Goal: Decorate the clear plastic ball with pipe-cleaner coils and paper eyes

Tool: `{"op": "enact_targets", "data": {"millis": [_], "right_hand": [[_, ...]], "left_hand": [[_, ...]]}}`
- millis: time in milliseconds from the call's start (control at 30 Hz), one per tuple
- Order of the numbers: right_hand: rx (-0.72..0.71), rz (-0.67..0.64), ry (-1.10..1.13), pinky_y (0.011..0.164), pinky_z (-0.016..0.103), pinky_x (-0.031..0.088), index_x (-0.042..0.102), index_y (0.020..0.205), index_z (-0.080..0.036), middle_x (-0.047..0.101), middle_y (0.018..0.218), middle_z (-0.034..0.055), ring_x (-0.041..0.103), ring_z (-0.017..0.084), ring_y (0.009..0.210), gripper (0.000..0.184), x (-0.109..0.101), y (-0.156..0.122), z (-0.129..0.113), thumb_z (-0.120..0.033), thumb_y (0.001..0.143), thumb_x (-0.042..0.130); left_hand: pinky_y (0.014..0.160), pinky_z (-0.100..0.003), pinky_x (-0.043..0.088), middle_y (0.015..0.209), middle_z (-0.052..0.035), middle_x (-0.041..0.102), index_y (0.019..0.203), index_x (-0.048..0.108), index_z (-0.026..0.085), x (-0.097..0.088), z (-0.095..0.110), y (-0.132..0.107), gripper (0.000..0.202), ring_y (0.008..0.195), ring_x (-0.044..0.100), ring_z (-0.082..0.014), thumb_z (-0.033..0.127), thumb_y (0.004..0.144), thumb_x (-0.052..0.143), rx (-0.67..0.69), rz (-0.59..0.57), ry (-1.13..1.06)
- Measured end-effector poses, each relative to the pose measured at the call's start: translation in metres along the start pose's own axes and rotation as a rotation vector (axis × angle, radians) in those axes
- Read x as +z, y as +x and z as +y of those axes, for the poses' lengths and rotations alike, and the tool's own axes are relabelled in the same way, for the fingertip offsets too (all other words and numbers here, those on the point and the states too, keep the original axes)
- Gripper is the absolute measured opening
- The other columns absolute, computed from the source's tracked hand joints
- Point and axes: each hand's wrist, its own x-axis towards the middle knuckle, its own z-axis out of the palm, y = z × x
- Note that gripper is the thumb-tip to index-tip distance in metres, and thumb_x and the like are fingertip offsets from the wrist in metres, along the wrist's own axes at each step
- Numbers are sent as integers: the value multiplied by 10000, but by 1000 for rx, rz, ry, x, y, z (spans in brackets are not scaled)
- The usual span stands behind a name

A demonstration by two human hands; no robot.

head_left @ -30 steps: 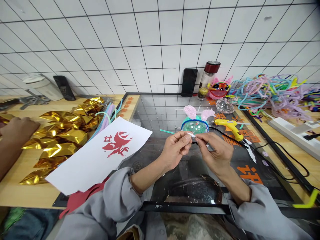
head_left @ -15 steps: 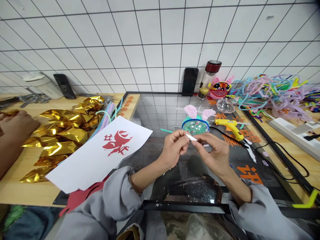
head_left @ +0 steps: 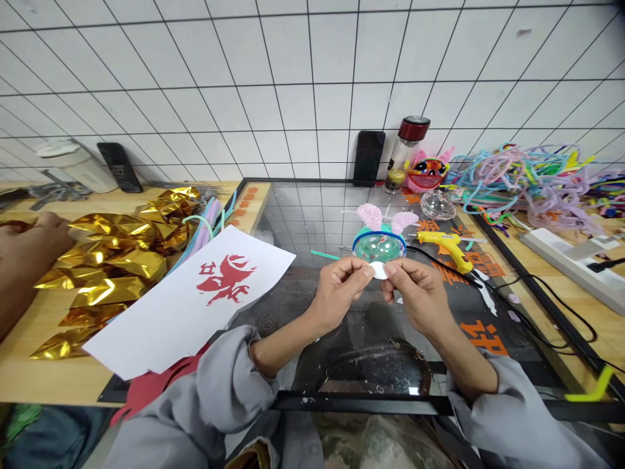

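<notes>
There are two black phones leaning on the tiled wall, one at the left and one in the middle. One yellow glue gun lies on the glass. One white sheet with a red paper-cut is there. Three hands are visible: the person's left hand, the right hand, and a co-worker's hand.

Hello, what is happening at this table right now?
A person holds a small white disc between both hands, left hand and right hand, above a glass tabletop. Just behind sits a clear ball with pink ears and a glue gun. At the left, another person's hand rests by gold foil.
</notes>
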Motion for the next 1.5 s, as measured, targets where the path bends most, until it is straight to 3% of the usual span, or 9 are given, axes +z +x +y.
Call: {"op": "enact_targets", "data": {"millis": [233, 367, 500, 600, 700, 800, 1067, 1333, 1500], "right_hand": [[-32, 53, -66, 410, 210, 420, 660, 782, -182, 591, 552, -34, 526, 92, 441, 151, -1, -1, -6, -331, 809, 657], [-438, 129, -546, 554, 242, 495, 666, 826, -189, 660, 675, 1, 607, 117, 576, 68, -3, -4, -10, -186, 841, 599], [-921, 172, -961, 661, 251, 518, 652, 955, -167, 710, 788, 64, 654, 146, 717, 232, -7, -5, -4, -14, 795, 581], [-1065, 177, -1099, 643, 249, 517, 647, 995, -168, 705, 778, 70, 651, 152, 720, 269, -8, -3, 2, -3, 798, 565], [-1000, 186, -1051, 698, 263, 529, 641, 1030, -201, 703, 850, 67, 656, 154, 792, 295, -7, -2, 1, -22, 828, 522], [-772, 228, -880, 763, 295, 521, 645, 1032, -202, 685, 905, 69, 645, 160, 842, 273, -7, -2, -5, -53, 840, 520], [-330, 180, -556, 579, 256, 430, 673, 847, -195, 619, 745, 8, 554, 126, 665, 89, -1, -6, -6, -245, 843, 600], [-200, 232, -364, 565, 255, 394, 656, 742, -191, 573, 687, -3, 499, 117, 627, 130, 2, -6, 6, -302, 810, 646], [-202, 311, -349, 559, 251, 391, 650, 704, -187, 573, 657, -8, 494, 115, 604, 156, -1, -4, 3, -317, 790, 659]], "left_hand": [[434, -191, 189, 510, 73, 352, 744, 594, 142, -1, 0, 1, 259, 436, 251, -23, 388, 800, 658, 4, 10, -39], [421, -187, 155, 501, 83, 292, 701, 582, 134, -2, 3, 3, 320, 425, 196, -17, 432, 758, 685, -42, 48, -90], [412, -190, 127, 483, 87, 248, 663, 584, 122, -1, 7, 5, 417, 416, 180, -22, 524, 758, 642, -151, 32, -163], [414, -196, 132, 489, 83, 264, 632, 561, 127, -1, 7, 5, 410, 422, 186, -21, 508, 731, 678, -163, -3, -141], [423, -202, 143, 494, 85, 274, 640, 556, 134, -1, 6, 4, 352, 429, 194, -22, 434, 699, 732, -102, 37, -87], [440, -216, 153, 505, 77, 305, 695, 600, 134, -3, 3, 5, 313, 438, 208, -28, 427, 740, 701, -49, 67, -6], [503, -236, 218, 506, 63, 354, 769, 677, 143, -7, -2, 4, 293, 498, 269, -57, 435, 781, 658, 75, 89, 162], [484, -233, 204, 509, 57, 343, 730, 658, 149, -5, -5, 0, 300, 493, 267, -63, 445, 779, 652, 27, 89, 172], [447, -216, 168, 478, 76, 291, 732, 637, 141, -6, -10, 2, 339, 444, 222, -44, 477, 779, 641, -31, 88, 27]]}}
